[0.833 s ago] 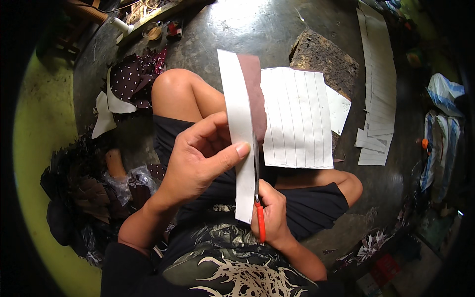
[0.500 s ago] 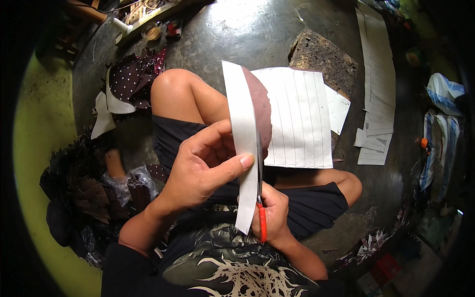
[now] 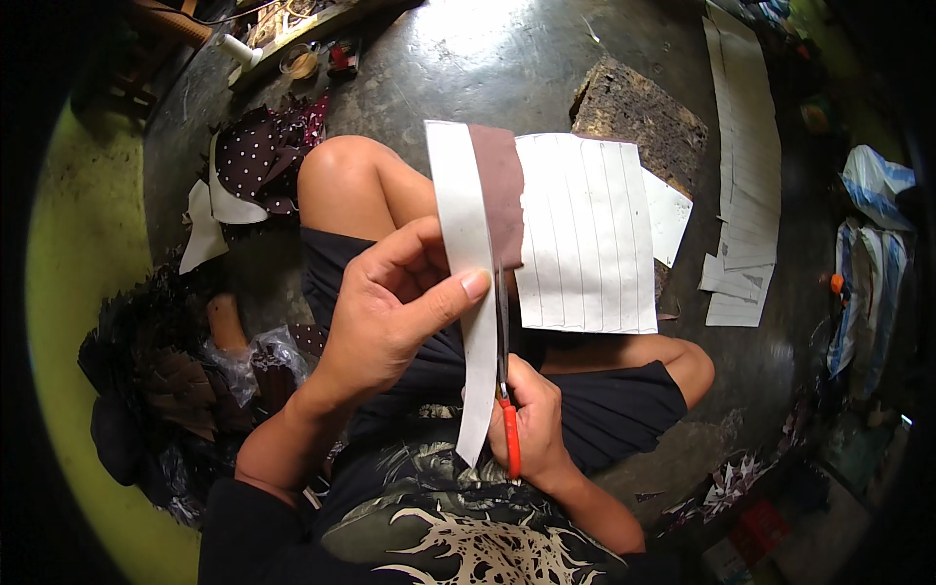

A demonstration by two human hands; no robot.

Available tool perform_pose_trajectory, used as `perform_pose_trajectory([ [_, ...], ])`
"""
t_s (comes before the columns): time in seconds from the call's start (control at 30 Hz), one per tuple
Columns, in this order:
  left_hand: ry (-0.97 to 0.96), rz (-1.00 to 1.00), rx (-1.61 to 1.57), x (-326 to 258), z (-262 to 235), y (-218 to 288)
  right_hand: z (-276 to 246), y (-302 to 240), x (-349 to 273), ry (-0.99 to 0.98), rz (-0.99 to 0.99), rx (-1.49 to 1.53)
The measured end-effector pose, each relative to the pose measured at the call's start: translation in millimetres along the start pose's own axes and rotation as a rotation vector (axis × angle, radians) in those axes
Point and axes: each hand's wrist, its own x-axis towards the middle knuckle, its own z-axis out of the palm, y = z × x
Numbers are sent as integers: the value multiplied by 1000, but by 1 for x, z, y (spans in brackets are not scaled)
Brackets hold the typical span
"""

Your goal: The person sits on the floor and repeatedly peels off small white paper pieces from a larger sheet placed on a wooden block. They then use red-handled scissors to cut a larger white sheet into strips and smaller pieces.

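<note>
My left hand (image 3: 390, 302) pinches a long white strip (image 3: 458, 214) between thumb and fingers, holding it upright over my lap. The strip's white face is towards me; along its right side hangs a brown flap (image 3: 500, 185) with a ragged edge. Closed round the red handles of a pair of scissors (image 3: 511, 439), my right hand (image 3: 534, 419) is below and to the right. The dark blades point up along the strip's right edge, reaching the foot of the brown flap. Beyond them, a white sheet with ruled lines (image 3: 585, 234) lies by my right knee.
A worn, dark block (image 3: 639, 117) rests on the floor ahead, with long lined white sheets (image 3: 746, 166) farther right. Polka-dot scraps (image 3: 255, 161) lie at the left, above a heap of dark offcuts (image 3: 175, 380). Striped plastic bags (image 3: 873, 263) are at the far right.
Both hands have shifted slightly left with the strip and scissors. The brown flap has turned and now looks squarer, and its lower end hangs freer beside the blades.
</note>
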Motion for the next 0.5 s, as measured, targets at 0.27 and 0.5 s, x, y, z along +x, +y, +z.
perform_pose_trajectory([
  [0.27,-18,-66,32,-11,0,-7,4,1,2,21,58,21],
  [0.5,-30,-43,79,-14,1,-6,4,6,-7,21,80,38],
])
